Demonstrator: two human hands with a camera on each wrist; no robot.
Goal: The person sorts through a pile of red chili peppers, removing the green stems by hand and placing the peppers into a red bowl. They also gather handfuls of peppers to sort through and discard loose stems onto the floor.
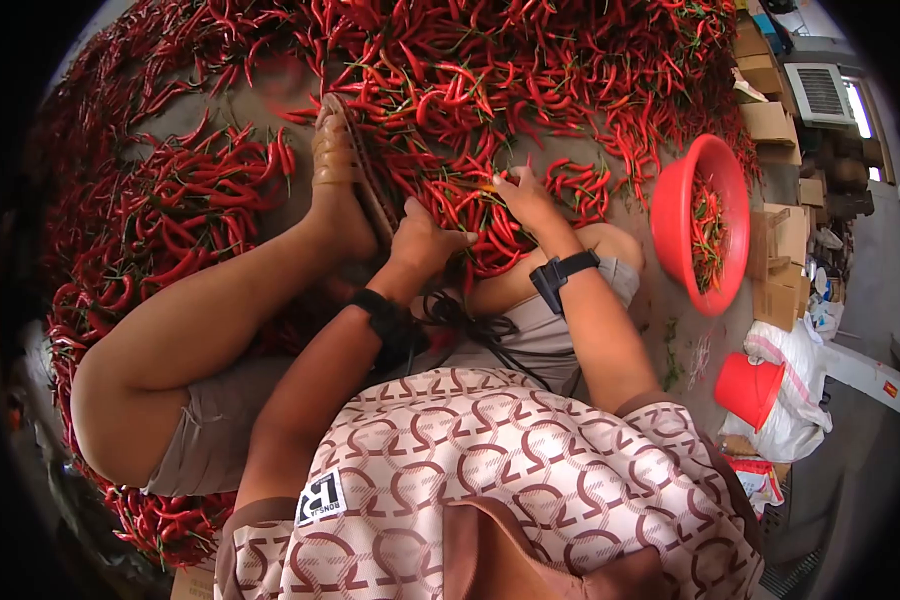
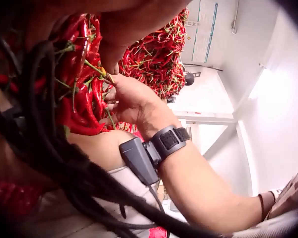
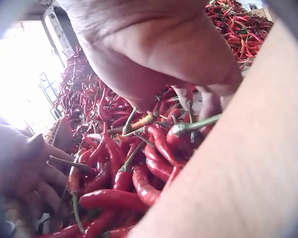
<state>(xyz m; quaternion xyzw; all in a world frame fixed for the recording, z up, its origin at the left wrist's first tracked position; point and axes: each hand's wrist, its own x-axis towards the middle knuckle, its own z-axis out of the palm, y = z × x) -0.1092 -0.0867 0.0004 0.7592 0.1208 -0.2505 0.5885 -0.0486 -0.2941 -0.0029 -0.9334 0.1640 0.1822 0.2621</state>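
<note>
My right hand pinches an orange-yellow chili pepper between thumb and fingertips, just over a heap of red chili peppers lying between my legs. Across from it, my left hand lies against the left side of the same heap, thumb stretched out over the peppers. In the right wrist view the fingers of that left hand are spread and relaxed among the chilies. Green stems stick out from many peppers. Both wrists wear black straps.
A red basin with more chilies stands to the right. Beyond it are cardboard boxes, a small red bucket and a white sack. Large spreads of chilies cover the floor ahead and to the left, around my sandalled foot.
</note>
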